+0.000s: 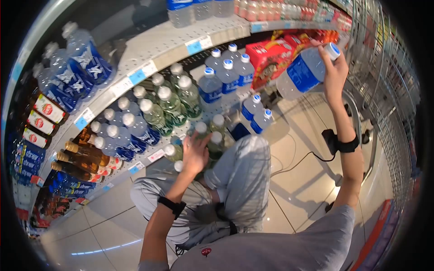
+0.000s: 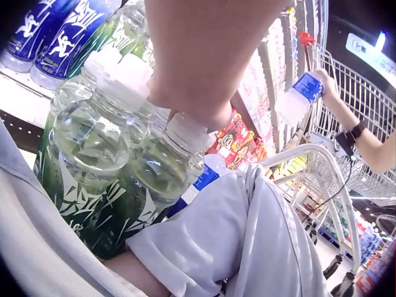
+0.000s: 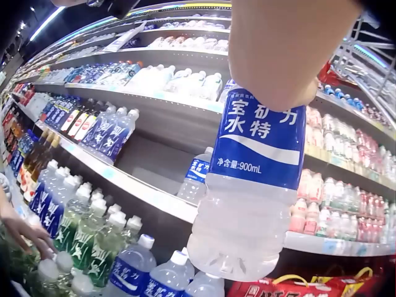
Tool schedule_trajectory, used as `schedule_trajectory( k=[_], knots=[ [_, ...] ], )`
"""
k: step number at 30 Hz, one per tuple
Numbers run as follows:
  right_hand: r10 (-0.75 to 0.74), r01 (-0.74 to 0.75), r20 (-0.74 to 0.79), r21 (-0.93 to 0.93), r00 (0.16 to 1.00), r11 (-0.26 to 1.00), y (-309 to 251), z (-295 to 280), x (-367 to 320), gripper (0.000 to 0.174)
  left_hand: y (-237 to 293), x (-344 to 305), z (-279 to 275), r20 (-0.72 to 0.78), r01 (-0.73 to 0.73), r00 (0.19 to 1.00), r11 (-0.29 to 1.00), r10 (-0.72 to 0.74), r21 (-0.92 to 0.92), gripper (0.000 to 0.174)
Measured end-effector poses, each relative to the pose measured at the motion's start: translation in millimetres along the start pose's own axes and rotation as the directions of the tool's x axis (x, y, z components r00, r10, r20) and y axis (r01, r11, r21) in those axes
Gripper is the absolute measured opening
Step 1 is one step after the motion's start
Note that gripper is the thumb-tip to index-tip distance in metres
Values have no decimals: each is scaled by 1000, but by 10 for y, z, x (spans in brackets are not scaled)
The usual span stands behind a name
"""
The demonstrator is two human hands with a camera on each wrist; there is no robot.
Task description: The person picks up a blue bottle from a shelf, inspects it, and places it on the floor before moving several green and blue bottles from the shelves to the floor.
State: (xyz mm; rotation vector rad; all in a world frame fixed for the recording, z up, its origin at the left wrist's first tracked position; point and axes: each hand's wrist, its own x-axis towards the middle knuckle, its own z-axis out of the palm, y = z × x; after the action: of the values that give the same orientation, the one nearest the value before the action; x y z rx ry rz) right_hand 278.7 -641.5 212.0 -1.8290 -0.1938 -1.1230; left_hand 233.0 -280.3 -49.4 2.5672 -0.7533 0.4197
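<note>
Up at the right in the head view, my right hand (image 1: 333, 74) grips a large water-drink bottle (image 1: 304, 74) by its upper part, just below the white and blue cap. The bottle is tilted, with a blue label and cloudy clear liquid; "900mL" reads on it in the right wrist view. My left hand (image 1: 195, 156) lies low over several green-labelled bottles (image 3: 62, 263) in front of the shelf, its fingers loosely spread among their white caps (image 2: 185, 133). Two blue-labelled bottles (image 1: 257, 113) stand on the floor side, between the knee and the shelf.
The lower shelf holds more green-labelled bottles (image 1: 187, 97) and blue-labelled bottles (image 1: 210, 86), with red boxes (image 1: 266, 61) beside them. An upper shelf edge (image 1: 167, 58) juts out above. A wire shopping cart (image 1: 384, 90) stands at the right; a cable (image 1: 294, 167) trails from the right wrist.
</note>
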Motion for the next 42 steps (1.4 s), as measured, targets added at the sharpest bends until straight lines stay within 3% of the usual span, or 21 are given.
schedule_trajectory(
  k=[4, 6, 10, 15, 21, 33, 42],
  knots=[
    [131, -118, 44, -221, 990, 968, 220, -327, -701, 18, -12, -1, 43, -29, -17, 999, 1000, 17, 1, 56],
    [103, -90, 58, -197, 993, 976, 491, -358, -1035, 18, -2, -6, 48, -14, -23, 1000, 1000, 23, 19, 55],
    [272, -236, 73, -318, 960, 918, 1025, -364, -1753, 19, -8, 4, 8, 47, -2, 999, 1000, 3, -5, 54],
    [348, -294, 131, -314, 928, 903, 1470, -222, -2300, 24, 24, 20, -16, 87, 29, 996, 999, -31, 22, 52],
    [391, -366, 143, -170, 909, 915, 1754, -52, -2613, 23, 41, 40, -4, 28, 3, 1000, 1000, -3, 8, 50],
    [396, -381, 201, -110, 896, 918, 1842, 74, -2827, 23, 39, 45, -8, 43, -1, 999, 1000, 1, 11, 51],
    [371, -312, 260, -242, 891, 919, 1771, 1, -2568, 36, -6, 2, 18, 10, -7, 1000, 1000, 7, 6, 49]
  ],
)
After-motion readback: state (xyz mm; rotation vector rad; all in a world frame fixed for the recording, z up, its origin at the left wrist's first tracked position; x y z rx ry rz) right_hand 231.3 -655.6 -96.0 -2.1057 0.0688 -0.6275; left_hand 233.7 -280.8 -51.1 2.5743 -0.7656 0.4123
